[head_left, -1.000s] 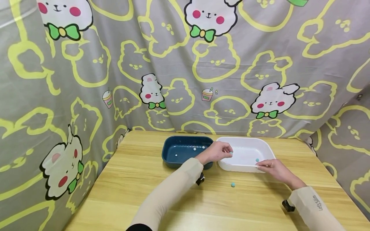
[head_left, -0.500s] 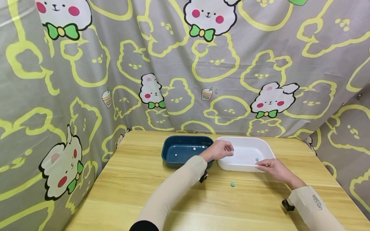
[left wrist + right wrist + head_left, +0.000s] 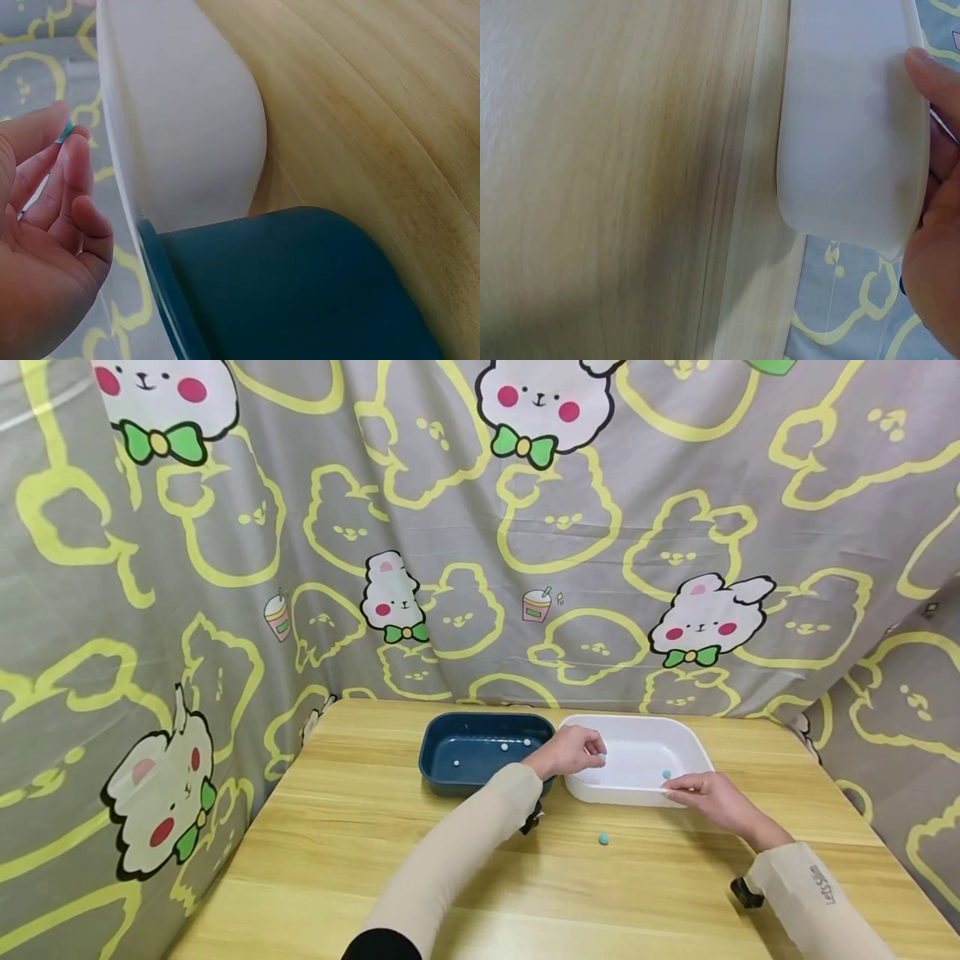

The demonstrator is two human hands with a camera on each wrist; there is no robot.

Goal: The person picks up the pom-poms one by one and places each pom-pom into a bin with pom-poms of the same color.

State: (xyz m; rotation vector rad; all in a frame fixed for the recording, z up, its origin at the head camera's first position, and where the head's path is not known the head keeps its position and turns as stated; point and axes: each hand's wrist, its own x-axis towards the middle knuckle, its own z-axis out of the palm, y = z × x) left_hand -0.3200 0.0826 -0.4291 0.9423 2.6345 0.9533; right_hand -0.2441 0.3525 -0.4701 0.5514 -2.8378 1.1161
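Above the left part of the white basin (image 3: 633,793), my left hand (image 3: 570,748) pinches a small turquoise ball (image 3: 65,132) between thumb and fingertips. My right hand (image 3: 712,799) grips the basin's near rim at its right side; in the right wrist view the thumb (image 3: 934,79) lies outside the wall, with the other fingers partly hidden behind the rim. Another turquoise ball (image 3: 667,774) lies inside the white basin, close to the right fingertips. A third turquoise ball (image 3: 603,838) rests on the table in front of the basin.
A dark blue basin (image 3: 480,790) stands left of the white one, close against it, with several small white balls (image 3: 505,747) inside. My left forearm crosses over its near right corner. Patterned cloth (image 3: 465,568) hangs behind the wooden table (image 3: 337,827).
The left hand has shifted slightly to the right over the white basin, still pinching the ball. The right hand has stayed at the rim.
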